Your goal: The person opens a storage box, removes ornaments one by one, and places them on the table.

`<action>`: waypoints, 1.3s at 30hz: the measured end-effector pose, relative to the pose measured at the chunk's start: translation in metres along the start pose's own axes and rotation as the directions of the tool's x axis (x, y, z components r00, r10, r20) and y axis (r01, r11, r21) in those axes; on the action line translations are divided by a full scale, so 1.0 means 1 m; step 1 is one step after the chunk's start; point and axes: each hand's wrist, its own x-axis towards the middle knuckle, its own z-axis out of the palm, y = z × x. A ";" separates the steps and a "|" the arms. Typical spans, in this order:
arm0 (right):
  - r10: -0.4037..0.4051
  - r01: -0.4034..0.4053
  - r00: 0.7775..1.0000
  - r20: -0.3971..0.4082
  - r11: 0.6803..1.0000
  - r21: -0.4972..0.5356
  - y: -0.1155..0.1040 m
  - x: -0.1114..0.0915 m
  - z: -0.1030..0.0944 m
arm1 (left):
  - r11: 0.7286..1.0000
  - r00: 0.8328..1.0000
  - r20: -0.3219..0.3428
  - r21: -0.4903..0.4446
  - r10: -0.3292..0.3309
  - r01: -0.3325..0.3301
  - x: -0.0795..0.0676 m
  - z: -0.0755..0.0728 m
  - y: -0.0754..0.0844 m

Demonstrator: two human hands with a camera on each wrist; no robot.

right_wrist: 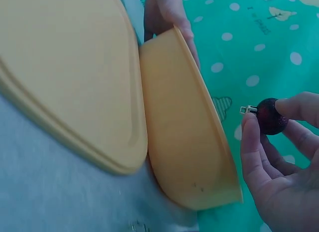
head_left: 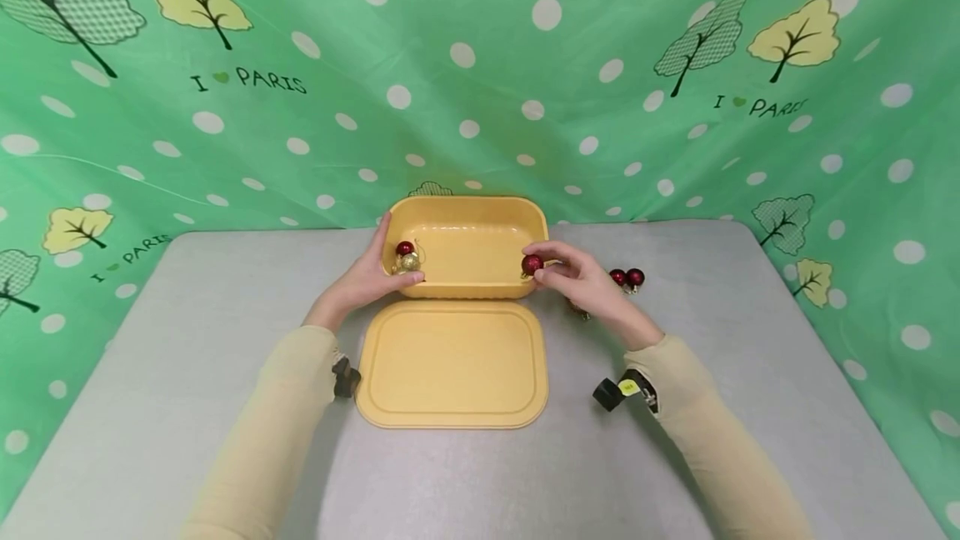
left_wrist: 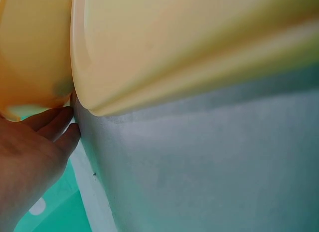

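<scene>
Left hand (head_left: 367, 272) holds a box (head_left: 480, 250) containing baubles (head_left: 407, 260); right hand (head_left: 583, 280) pinches a red bauble (head_left: 532, 263).

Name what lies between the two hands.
In the head view, the yellow box, with red and gold balls inside, lies between left hand and right hand.

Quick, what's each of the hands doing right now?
Left hand: holding the yellow container at its left end.
Right hand: pinching a dark red glittery bauble between thumb and fingers.
</scene>
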 end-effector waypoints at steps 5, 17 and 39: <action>0.048 -0.049 0.999 -0.026 0.997 -0.052 0.001 -0.010 -0.012 | 1.000 1.000 0.003 0.001 0.005 -0.005 -0.001 -0.001 0.001; 0.074 -0.090 0.994 -0.080 0.972 -0.219 0.008 -0.033 -0.047 | 1.000 1.000 0.009 0.016 -0.009 0.009 0.001 -0.002 -0.001; 0.087 -0.106 0.994 -0.073 0.939 -0.327 0.021 -0.064 -0.085 | 1.000 1.000 0.011 0.001 -0.001 0.001 0.003 -0.002 -0.004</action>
